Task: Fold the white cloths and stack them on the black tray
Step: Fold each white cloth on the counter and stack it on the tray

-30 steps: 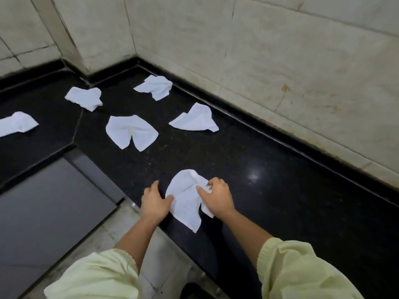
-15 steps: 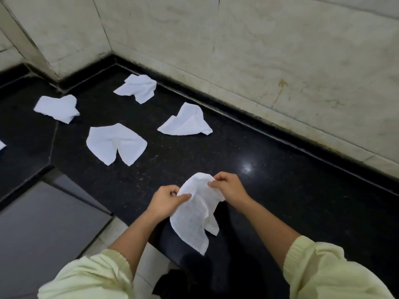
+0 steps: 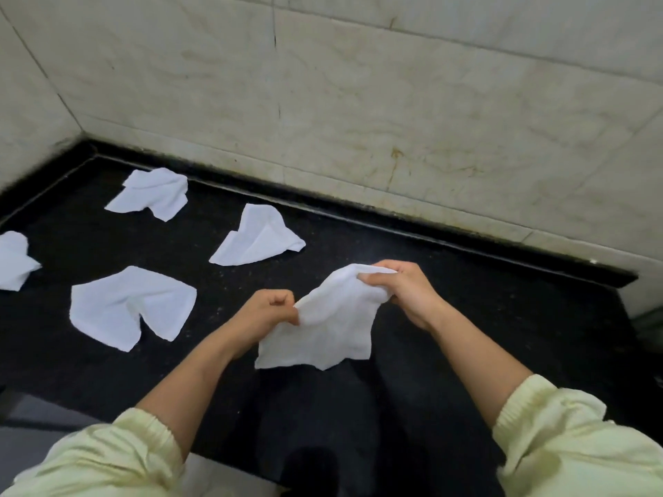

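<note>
I hold one white cloth (image 3: pixel 330 328) up off the black worktop (image 3: pixel 484 317), just in front of me, so it can hang open and show me its edges. My left hand (image 3: pixel 267 310) pinches a corner at its left side, fingers (image 3: pixel 283 299) curled tight on the fabric. My right hand (image 3: pixel 405 292) has its fingers clamped on a bunched handful at the top. The lower edge droops loose and uneven, so I judge the folding proper has not begun: I need a matching corner to pull it square. The others wait crumpled and well apart on the worktop: a far cloth (image 3: pixel 150 193) by the wall corner, a middle cloth (image 3: pixel 258 236), a spread cloth (image 3: pixel 129 306) and an edge cloth (image 3: pixel 12 261) cut off at the left. The black tray is not in view, so I cannot tell whether anything is stacked.
</note>
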Available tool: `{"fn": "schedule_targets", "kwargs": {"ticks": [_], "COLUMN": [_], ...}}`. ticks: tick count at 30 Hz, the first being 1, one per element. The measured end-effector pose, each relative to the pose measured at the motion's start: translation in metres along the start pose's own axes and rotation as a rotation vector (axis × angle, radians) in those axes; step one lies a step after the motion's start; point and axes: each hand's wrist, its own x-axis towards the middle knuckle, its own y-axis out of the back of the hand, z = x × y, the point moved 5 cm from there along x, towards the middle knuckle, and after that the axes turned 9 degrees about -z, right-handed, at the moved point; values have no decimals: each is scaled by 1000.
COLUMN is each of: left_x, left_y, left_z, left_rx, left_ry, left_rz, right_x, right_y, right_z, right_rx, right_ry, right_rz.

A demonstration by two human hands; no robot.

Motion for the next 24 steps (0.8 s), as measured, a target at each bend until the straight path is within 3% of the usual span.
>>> {"fn": "schedule_targets", "kwargs": {"ticks": [9,14,17,21,24], "left_x": [30,48,50,44,40], "left_y": [7,20,22,22,15], "left_z": [54,72,79,81,63], "left_rx": [124,210,126,124,182], "left_ry": [-83,-131,-183,-228,-138], "left_rz": [-60,200,211,192,80], "right_x": [-2,-3,-8,-14,-17], "right_y": [35,53,62,71,72], "right_z": [-38,-51,-55,-47,-25], "right_rx": [-23,-6,-53,-78,-155], "right_ry": [99,172,186,135,22], "right_rz": [99,177,192,141,33]}}
